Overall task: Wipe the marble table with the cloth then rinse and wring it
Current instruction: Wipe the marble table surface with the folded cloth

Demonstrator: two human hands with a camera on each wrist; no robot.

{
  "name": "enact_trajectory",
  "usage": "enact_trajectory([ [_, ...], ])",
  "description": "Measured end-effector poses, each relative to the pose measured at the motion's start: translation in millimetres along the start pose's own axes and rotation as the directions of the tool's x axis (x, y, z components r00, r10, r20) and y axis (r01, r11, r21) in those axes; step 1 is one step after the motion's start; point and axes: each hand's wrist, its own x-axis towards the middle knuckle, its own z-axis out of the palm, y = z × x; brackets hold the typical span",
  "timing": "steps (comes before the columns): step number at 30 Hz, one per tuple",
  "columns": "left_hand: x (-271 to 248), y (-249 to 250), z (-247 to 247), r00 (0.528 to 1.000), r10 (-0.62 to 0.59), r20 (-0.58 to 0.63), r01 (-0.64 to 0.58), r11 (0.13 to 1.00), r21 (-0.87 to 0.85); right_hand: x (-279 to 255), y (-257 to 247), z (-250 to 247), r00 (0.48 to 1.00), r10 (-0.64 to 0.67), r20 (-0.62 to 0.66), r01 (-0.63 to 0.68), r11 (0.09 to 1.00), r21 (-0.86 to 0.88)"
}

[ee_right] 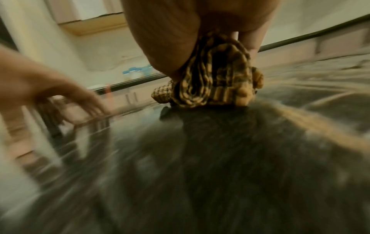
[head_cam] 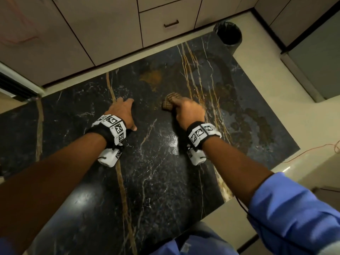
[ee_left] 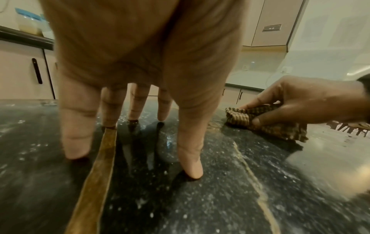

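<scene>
the right hand (head_cam: pixel 190 112) has its grip curled tight round a bunched checked cloth (head_cam: pixel 169 103), thumb and fingers (ee_left: pixel 258 102) pinching the folds and pressing the wad down on the dark marble surface (head_cam: pixel 156 172) near its middle, while the left hand (head_cam: pixel 122 112) stands just beside it with fingers spread and straight, tips propped on the stone and holding nothing. the cloth looks soft, light and limp, likely damp, so it should crumple rather than slide, and is best taken as a gathered wad, with both hands at opposite ends for wringing.
</scene>
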Motion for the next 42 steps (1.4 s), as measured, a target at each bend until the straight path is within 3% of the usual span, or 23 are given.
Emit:
enact_trajectory([
  [3, 0.5, 2.6, -2.0, 1.000, -0.005, 0.005, 0.005, 1.000, 0.006, 29.5, 26.9, -24.2, 0.961, 0.277, -0.009, -0.277, 0.961, -0.020],
  [5, 0.0, 3.3, -3.6, 1.000, -0.007, -0.001, 0.007, 1.000, 0.021, 35.3, 30.0, -30.7, 0.933, 0.359, 0.002, -0.359, 0.933, 0.012],
  [7, 0.4, 3.6, -6.5, 1.000, -0.006, -0.004, 0.006, 0.999, 0.036, 26.1, 14.6, -26.9, 0.954, 0.298, -0.021, -0.296, 0.953, 0.064],
  [10, 1.8, 2.7, -11.2, 1.000, -0.010, -0.003, 0.011, 0.999, 0.044, 2.0, -22.5, -4.3, 0.997, 0.075, -0.014, -0.073, 0.989, 0.126],
  [13, 2.3, 1.8, -11.7, 1.000, 0.007, -0.015, -0.006, 0.999, 0.051, -15.3, -52.0, 18.9, 0.991, -0.115, 0.064, 0.110, 0.991, 0.078],
  [16, 2.9, 0.9, -10.9, 1.000, -0.001, -0.018, 0.002, 0.999, 0.042, -1.1, -46.5, 20.7, 0.988, -0.140, 0.065, 0.139, 0.990, 0.023],
  [18, 3.9, -1.3, -10.8, 1.000, 0.003, -0.019, -0.003, 0.999, 0.034, 21.5, -29.8, 11.5, 0.996, -0.080, 0.032, 0.081, 0.996, -0.026],
  [20, 4.8, -2.8, -10.2, 1.000, 0.010, -0.021, -0.009, 1.000, 0.028, 47.4, -6.5, -5.8, 0.996, 0.084, -0.001, -0.084, 0.995, -0.049],
  [23, 4.6, -3.0, -10.3, 1.000, 0.008, -0.011, -0.008, 1.000, 0.026, 77.0, 18.6, -31.6, 0.940, 0.340, 0.019, -0.339, 0.940, -0.045],
  [25, 4.3, -2.4, -10.8, 1.000, 0.010, -0.010, -0.010, 1.000, 0.024, 82.6, 18.7, -36.7, 0.922, 0.386, 0.019, -0.386, 0.922, -0.024],
  [27, 4.9, -2.7, -11.4, 1.000, 0.010, -0.017, -0.010, 1.000, 0.018, 72.8, 1.3, -31.0, 0.953, 0.304, 0.004, -0.304, 0.953, -0.010],
  [30, 5.8, -5.2, -11.1, 1.000, 0.008, -0.029, -0.007, 1.000, 0.011, 37.6, -34.8, -6.4, 0.999, 0.044, 0.005, -0.044, 0.998, 0.046],
  [32, 5.4, -6.5, -9.5, 0.999, 0.013, -0.051, -0.012, 1.000, 0.010, 16.5, -51.3, 11.4, 0.994, -0.094, 0.062, 0.090, 0.994, 0.056],
  [35, 3.7, -10.1, -7.1, 0.998, 0.003, -0.070, -0.004, 1.000, -0.004, 12.8, -53.6, 23.7, 0.985, -0.152, 0.083, 0.153, 0.988, -0.006],
  [38, 1.7, -12.3, -5.7, 0.997, 0.010, -0.080, -0.011, 1.000, -0.015, 39.5, -35.6, 11.8, 0.996, -0.082, 0.018, 0.083, 0.995, -0.054],
  [42, -0.8, -13.6, -5.3, 0.997, 0.015, -0.073, -0.018, 0.999, -0.043, 89.0, 0.0, -21.8, 0.967, 0.254, 0.031, -0.249, 0.961, -0.123],
])
